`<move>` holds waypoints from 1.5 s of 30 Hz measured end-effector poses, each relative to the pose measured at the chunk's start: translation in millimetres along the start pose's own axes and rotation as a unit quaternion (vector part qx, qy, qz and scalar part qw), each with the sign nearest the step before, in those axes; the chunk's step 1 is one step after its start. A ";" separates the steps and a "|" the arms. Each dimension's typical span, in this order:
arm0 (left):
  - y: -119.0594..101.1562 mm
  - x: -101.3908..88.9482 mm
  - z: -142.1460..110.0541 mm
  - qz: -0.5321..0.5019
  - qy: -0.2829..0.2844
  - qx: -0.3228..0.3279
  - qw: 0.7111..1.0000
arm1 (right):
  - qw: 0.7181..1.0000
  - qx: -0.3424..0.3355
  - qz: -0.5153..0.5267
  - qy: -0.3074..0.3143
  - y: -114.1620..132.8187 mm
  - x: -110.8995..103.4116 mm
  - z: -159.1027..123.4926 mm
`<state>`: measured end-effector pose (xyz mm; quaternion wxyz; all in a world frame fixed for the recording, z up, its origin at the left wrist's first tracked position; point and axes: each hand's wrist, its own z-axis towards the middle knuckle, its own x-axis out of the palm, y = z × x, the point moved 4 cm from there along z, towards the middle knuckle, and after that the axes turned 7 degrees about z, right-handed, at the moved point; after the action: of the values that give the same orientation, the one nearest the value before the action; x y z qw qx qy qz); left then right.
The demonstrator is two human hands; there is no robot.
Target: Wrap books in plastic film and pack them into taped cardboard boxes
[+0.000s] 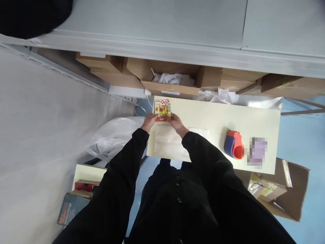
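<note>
A small colourful book [163, 109] with cartoon figures on its cover is held between my two hands, over the left end of the cream table [198, 113]. My left hand [149, 121] grips its lower left edge, thumb on the cover. On the lower right edge, my right hand [177, 123] is closed in the same way. Just below the book, a flat white paper sheet or bag [167, 139] lies on the table, partly covered by my right hand and sleeve.
A red and blue tape dispenser [233, 145] and a blurred-out purple item [257, 151] sit at the table's right. Cardboard boxes [172, 88] line the shelf behind. A white plastic bag [114, 134] and stacked books [74, 206] are at left; an opened carton [296, 193] stands lower right.
</note>
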<state>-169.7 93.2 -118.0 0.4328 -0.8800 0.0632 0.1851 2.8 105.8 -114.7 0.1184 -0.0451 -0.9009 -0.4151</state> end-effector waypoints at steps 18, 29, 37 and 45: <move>-50.7 54.7 -104.0 0.021 0.207 0.139 0.968 | 0.999 -0.016 -0.032 -0.009 47.6 -119.4 -108.5; 12.1 138.9 -173.5 0.144 0.271 0.114 0.945 | 0.993 0.016 -0.044 -0.110 -27.4 -215.1 -181.2; 35.5 157.3 -188.9 0.155 0.271 0.076 0.947 | 0.988 0.038 -0.097 -0.117 -65.8 -222.4 -165.6; 38.5 173.1 -200.8 0.232 0.239 0.143 0.932 | 0.964 0.004 -0.217 -0.151 -75.4 -232.6 -158.1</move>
<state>34.1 -79.8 -100.5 0.4712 -0.7876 0.3935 0.0533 242.2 -59.3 -129.4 -0.1119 0.0896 -0.8981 -0.4158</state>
